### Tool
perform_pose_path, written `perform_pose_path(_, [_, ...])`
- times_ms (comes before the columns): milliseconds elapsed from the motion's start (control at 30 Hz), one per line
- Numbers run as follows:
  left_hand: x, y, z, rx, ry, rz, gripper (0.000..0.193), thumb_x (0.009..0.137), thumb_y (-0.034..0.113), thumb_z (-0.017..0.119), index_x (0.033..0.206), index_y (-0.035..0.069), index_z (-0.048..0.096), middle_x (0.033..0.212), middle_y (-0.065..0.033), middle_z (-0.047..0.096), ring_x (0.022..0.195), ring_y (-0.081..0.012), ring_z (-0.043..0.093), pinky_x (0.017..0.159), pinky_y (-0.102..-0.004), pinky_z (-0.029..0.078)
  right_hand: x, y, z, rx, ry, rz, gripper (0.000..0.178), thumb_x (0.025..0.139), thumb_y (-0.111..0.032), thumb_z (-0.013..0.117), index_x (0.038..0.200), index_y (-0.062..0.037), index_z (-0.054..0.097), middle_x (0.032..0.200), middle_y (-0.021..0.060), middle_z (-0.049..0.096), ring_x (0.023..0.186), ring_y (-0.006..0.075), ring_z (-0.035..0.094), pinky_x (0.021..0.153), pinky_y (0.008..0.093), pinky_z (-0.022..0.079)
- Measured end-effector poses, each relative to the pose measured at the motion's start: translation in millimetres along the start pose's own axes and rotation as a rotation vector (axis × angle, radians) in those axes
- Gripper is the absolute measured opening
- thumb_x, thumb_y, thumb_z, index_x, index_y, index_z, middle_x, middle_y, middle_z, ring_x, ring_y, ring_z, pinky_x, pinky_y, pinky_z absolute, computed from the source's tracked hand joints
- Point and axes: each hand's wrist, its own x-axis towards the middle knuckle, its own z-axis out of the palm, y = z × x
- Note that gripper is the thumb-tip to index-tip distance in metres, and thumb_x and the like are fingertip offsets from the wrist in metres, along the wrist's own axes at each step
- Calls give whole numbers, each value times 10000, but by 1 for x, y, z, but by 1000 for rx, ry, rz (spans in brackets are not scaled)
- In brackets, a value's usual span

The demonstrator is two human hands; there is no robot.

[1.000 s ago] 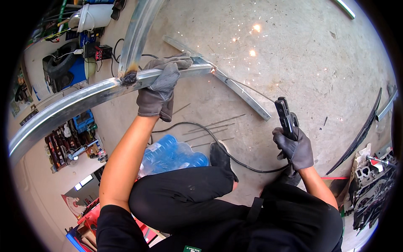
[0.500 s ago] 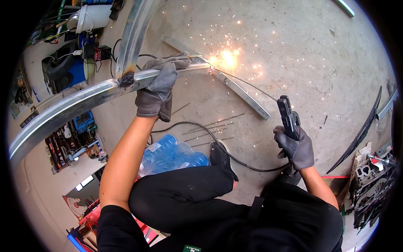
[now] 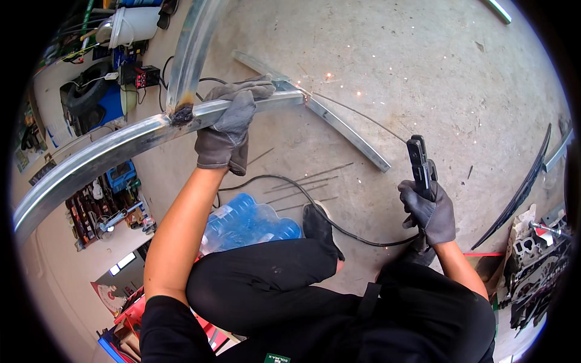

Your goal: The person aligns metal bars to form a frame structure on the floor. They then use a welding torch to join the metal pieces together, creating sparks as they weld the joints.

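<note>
My left hand point(image 3: 229, 121), in a grey work glove, is wrapped over a square metal tube point(image 3: 103, 149) that runs from the lower left to mid-picture. A second tube point(image 3: 192, 51) meets it at a blackened weld joint point(image 3: 181, 114). The gloved right hand point(image 3: 431, 209) grips a black welding electrode holder point(image 3: 419, 160). A long thin welding rod point(image 3: 363, 112) reaches from its jaws to the tube's far end, where a few sparks glow. Under that end, a metal bar point(image 3: 348, 134) lies slantwise on the floor.
Several loose rods point(image 3: 305, 184) lie near my foot, with a black cable point(image 3: 339, 227) curving past them. Shrink-wrapped blue bottles point(image 3: 248, 224) sit by my knee. At right stand dark engine parts point(image 3: 532, 260); a red-and-black machine point(image 3: 145, 77) and a white bucket point(image 3: 134, 25) are at upper left.
The bright arc and its big spray of sparks have died down to a few embers. My right hand with the electrode holder has shifted slightly right. My left hand stays put.
</note>
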Motion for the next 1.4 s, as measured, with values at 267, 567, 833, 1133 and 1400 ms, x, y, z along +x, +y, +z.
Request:
perform_pose_path(267, [2,1,-2,90,-25,82,207,1030,153,671,1060,23,830,1101,-113,825,1056,-217,749,976,-338,552,5,1,6,-21,-29,35,358,942,-324,834,1114,-22,749,877,0,717,696,77,661,551,263,575])
perform_pose_path(567, [2,-4,-2,59,-36,88,218,1034,139,643,1072,21,823,1119,-102,826,1037,-212,759,963,-328,555,-4,-1,3,-22,17,-8,337,966,-296,808,1122,-2,750,908,17,736,713,84,674,548,272,581])
perform_pose_path(833, [5,-3,-5,140,-81,131,190,1021,109,657,1068,21,819,1102,-95,831,1013,-179,758,940,-300,548,2,2,6,-30,-11,36,388,940,-335,832,1134,-10,744,890,5,727,711,76,668,552,268,581])
perform_pose_path(1133, [-4,-20,-13,100,-73,63,308,1041,127,632,1283,-55,684,1262,-211,760,1012,-189,733,899,-292,567,5,4,6,-62,-12,13,377,943,-341,828,1116,-15,749,896,7,731,717,83,672,568,277,590])
perform_pose_path(1400, [-20,-59,-31,-649,-64,-106,339,1030,103,651,1337,-31,600,1310,-147,713,1118,-192,693,959,-326,565,3,5,7,-100,-8,-3,341,954,-316,816,1130,-32,749,951,20,764,778,86,702,576,277,598])
